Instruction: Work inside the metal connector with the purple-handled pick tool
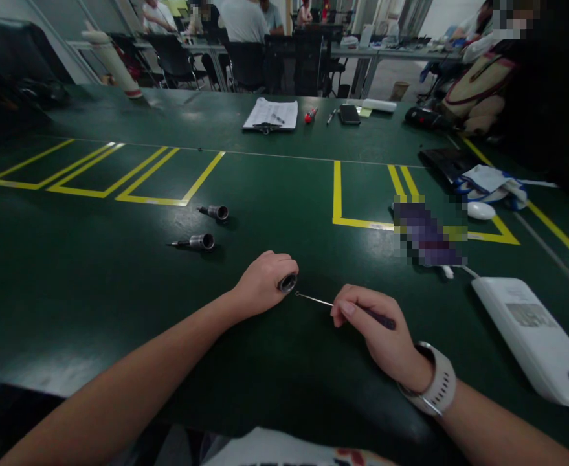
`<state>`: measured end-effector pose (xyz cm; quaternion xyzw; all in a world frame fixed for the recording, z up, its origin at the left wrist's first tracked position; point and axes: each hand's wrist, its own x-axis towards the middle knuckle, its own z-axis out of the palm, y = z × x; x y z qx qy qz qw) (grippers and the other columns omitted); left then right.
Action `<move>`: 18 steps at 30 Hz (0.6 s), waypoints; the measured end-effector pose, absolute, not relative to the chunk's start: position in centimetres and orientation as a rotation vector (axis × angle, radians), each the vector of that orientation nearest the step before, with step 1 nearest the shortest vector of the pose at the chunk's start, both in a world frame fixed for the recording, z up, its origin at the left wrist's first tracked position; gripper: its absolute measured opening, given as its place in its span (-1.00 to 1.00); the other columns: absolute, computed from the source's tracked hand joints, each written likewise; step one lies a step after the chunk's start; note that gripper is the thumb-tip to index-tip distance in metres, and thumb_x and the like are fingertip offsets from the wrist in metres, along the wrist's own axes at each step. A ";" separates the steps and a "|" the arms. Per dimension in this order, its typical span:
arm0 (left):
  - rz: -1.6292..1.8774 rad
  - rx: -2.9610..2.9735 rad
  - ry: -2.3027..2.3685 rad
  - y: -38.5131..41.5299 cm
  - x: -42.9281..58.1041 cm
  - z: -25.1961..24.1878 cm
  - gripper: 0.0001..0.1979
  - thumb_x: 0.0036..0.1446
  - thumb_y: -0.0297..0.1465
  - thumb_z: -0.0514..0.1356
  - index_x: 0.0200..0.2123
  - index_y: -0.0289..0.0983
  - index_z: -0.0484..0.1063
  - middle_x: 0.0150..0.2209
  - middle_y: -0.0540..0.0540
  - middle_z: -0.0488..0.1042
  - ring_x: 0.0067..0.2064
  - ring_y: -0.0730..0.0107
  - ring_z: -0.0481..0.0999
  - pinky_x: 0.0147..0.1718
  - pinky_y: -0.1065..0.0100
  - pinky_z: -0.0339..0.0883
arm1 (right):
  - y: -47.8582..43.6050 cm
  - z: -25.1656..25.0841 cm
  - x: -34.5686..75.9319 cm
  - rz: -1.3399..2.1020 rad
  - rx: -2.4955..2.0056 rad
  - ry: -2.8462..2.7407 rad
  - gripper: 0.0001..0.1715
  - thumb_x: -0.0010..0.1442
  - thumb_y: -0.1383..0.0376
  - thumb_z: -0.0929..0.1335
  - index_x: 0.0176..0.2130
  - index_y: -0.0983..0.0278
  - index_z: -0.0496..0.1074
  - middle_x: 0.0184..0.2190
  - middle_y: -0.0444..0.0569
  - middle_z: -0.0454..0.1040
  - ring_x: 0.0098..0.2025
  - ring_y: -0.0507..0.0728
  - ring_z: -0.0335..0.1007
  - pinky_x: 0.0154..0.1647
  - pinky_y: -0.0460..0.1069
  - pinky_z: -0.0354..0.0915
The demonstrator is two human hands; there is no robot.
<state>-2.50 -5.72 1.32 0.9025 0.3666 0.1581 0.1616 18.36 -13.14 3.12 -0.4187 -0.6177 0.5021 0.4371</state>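
My left hand point(265, 282) is closed around a dark metal cylindrical part point(288, 283), its hollow round end facing me and to the right. Most of that part is hidden in the fist. In my right hand point(372, 327) is a thin hooked tool point(316, 299) with a dark handle, pinched between thumb and fingers. Its small looped tip points left and sits just beside the hollow end, apart from it. Two similar metal parts point(201, 242) with hollow cups and thin pointed shafts lie on the table to the left, one behind the other.
A purple-screened phone point(427, 236) and a white device point(531, 336) lie at the right. Yellow tape outlines point(362, 223) mark the green table point(274, 194). At the back are a clipboard point(270, 115), a red object point(310, 116) and a bottle point(114, 65). People sit beyond.
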 end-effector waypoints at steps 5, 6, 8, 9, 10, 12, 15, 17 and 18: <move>0.721 2.389 1.114 -5.5 -2.8 1.0 -0.89 0.05 -0.47 0.12 -0.51 -0.29 0.27 -0.50 0.04 0.33 -0.46 0.50 0.32 -0.45 0.43 0.17 | -12.8 3.2 18.1 1.218 -1.102 -1.600 -0.72 0.20 0.31 0.25 -0.51 0.28 0.41 -0.54 -0.09 0.39 -0.45 0.07 0.32 -0.40 -0.03 0.19; 0.743 2.362 1.116 -5.5 -2.7 1.0 -0.88 0.05 -0.46 0.12 -0.52 -0.29 0.26 -0.50 0.04 0.34 -0.46 0.51 0.32 -0.46 0.45 0.17 | -12.8 3.2 18.1 1.215 -1.104 -1.598 -0.72 0.20 0.31 0.25 -0.50 0.28 0.41 -0.54 -0.09 0.39 -0.45 0.07 0.32 -0.39 -0.03 0.19; 0.769 2.335 1.126 -5.6 -2.6 1.2 -0.87 0.04 -0.46 0.13 -0.53 -0.29 0.26 -0.50 0.04 0.34 -0.47 0.52 0.32 -0.48 0.47 0.18 | -12.8 3.2 18.1 1.210 -1.112 -1.586 -0.74 0.21 0.30 0.25 -0.48 0.27 0.41 -0.51 -0.09 0.40 -0.42 0.08 0.34 -0.37 -0.03 0.20; 0.776 2.328 1.133 -5.6 -2.6 1.3 -0.87 0.04 -0.46 0.13 -0.53 -0.29 0.26 -0.50 0.04 0.34 -0.48 0.53 0.32 -0.48 0.47 0.18 | -12.8 3.2 18.0 1.208 -1.120 -1.583 -0.75 0.21 0.30 0.25 -0.46 0.27 0.41 -0.49 -0.09 0.41 -0.41 0.08 0.34 -0.35 -0.03 0.21; 0.782 2.320 1.144 -5.6 -2.5 1.4 -0.87 0.04 -0.45 0.13 -0.53 -0.29 0.26 -0.50 0.04 0.33 -0.48 0.53 0.32 -0.48 0.47 0.18 | -12.7 3.2 17.9 1.209 -1.131 -1.584 -0.76 0.21 0.29 0.25 -0.44 0.27 0.42 -0.47 -0.08 0.42 -0.39 0.08 0.35 -0.34 -0.03 0.21; 0.789 2.303 1.157 -5.6 -2.5 1.5 -0.86 0.04 -0.44 0.14 -0.53 -0.29 0.26 -0.51 0.05 0.33 -0.48 0.52 0.31 -0.49 0.47 0.18 | -12.6 3.2 17.7 1.209 -1.160 -1.600 -0.78 0.21 0.28 0.26 -0.41 0.27 0.43 -0.44 -0.08 0.43 -0.36 0.09 0.36 -0.32 -0.02 0.22; 0.773 2.312 1.144 -5.6 -2.4 1.5 -0.86 0.04 -0.43 0.13 -0.53 -0.29 0.26 -0.52 0.04 0.32 -0.48 0.52 0.31 -0.49 0.47 0.17 | -12.4 2.9 17.1 1.203 -1.203 -1.635 -0.79 0.21 0.27 0.26 -0.39 0.26 0.44 -0.42 -0.08 0.44 -0.34 0.09 0.36 -0.30 -0.02 0.23; 0.748 2.343 1.134 -5.5 -2.4 1.3 -0.88 0.04 -0.45 0.12 -0.52 -0.29 0.27 -0.52 0.04 0.31 -0.48 0.51 0.31 -0.48 0.46 0.17 | -12.3 2.8 16.8 1.193 -1.214 -1.652 -0.81 0.20 0.27 0.27 -0.37 0.26 0.45 -0.41 -0.08 0.45 -0.33 0.09 0.37 -0.30 -0.02 0.23; 0.734 2.359 1.138 -5.4 -2.4 1.2 -0.89 0.04 -0.46 0.12 -0.52 -0.30 0.27 -0.52 0.04 0.31 -0.47 0.51 0.32 -0.48 0.46 0.17 | -12.2 2.7 16.7 1.190 -1.215 -1.656 -0.81 0.20 0.27 0.28 -0.37 0.26 0.45 -0.40 -0.08 0.45 -0.33 0.09 0.37 -0.30 -0.02 0.23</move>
